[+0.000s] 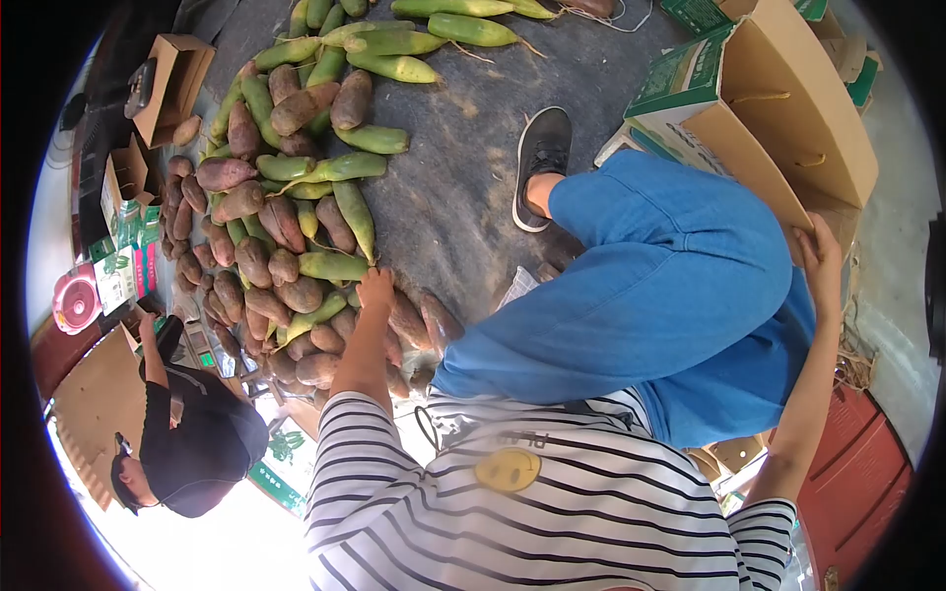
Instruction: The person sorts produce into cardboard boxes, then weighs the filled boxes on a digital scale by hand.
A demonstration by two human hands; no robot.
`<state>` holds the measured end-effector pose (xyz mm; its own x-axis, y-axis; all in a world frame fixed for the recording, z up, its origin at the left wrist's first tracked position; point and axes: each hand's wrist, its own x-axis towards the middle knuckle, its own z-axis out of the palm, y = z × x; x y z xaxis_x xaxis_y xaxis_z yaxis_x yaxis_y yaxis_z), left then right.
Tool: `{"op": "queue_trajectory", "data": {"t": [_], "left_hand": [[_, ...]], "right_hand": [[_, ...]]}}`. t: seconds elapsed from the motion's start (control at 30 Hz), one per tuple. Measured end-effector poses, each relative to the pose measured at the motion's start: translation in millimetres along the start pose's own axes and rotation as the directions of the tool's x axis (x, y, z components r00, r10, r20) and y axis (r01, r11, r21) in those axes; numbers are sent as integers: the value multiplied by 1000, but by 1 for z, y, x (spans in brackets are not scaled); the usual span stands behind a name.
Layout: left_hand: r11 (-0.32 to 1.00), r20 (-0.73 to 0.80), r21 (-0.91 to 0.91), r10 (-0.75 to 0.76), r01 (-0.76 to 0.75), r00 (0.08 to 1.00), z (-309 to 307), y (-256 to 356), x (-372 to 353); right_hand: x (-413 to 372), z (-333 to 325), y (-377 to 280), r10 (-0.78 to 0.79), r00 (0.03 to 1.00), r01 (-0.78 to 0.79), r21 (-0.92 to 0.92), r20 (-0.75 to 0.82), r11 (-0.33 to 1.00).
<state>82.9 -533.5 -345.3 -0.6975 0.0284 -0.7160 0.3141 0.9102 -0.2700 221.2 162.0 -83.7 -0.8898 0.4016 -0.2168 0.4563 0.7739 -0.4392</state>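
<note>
My left hand (375, 289) reaches down to the edge of the vegetable pile, its fingers closed at the thin tip of a long green radish (354, 219). Another green radish (331, 266) lies right beside that hand, and several dark reddish, soil-stained radishes (406, 320) lie below it. My right hand (821, 251) is closed on the near edge of an open cardboard box (778, 128) with green-and-white printed sides. The box stands tilted beside my bent leg. Some of my right fingers are hidden.
Mixed green and reddish radishes cover the dark ground sheet (453, 128) to the left; more green radishes (473, 30) lie farther off. A person in dark clothes (197, 433) is at the lower left. Open cartons (172, 89) and a pink fan (76, 298) stand left.
</note>
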Motion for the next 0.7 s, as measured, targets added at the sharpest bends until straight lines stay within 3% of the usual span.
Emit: {"op": "queue_trajectory", "data": {"t": [0.1, 0.2, 0.27, 0.33, 0.37, 0.43, 0.47, 0.57, 0.63, 0.7], "left_hand": [[998, -76, -5, 56, -57, 996, -9, -4, -21], [986, -150, -122, 99, -118, 984, 9, -18, -29], [951, -207, -203, 193, -235, 959, -9, -18, -43], [871, -440, -400, 91, -286, 893, -19, -12, -47], [869, -508, -390, 74, -306, 858, -28, -9, -44], [399, -359, -868, -92, -296, 929, -82, 17, -51], [298, -412, -878, -70, -375, 909, -117, 34, -57], [86, -617, -786, -41, -613, 786, -235, 103, -85], [-68, -796, -604, -7, -794, 605, -312, 150, -112], [-264, -907, -404, -8, -876, 421, -374, 194, -136]], "right_hand": [[0, -1, 1, -6, 1000, 5, 10, 1, 1000], [2, 6, 5, -19, 999, 22, 67, -35, 998], [1, 0, 4, -33, 999, 35, 48, -40, 998], [2, 0, 5, -49, 998, 49, -1, -33, 999], [1, -3, -4, -30, 999, 30, 13, -33, 999], [1, -7, -5, -91, 995, 91, -14, -45, 996], [2, -8, -6, -101, 994, 100, -21, -43, 995], [0, -8, -10, -98, 994, 97, -31, -40, 995], [0, -9, -8, -102, 994, 100, -41, -43, 994], [0, -9, -6, -126, 991, 124, -54, -43, 991]]}}
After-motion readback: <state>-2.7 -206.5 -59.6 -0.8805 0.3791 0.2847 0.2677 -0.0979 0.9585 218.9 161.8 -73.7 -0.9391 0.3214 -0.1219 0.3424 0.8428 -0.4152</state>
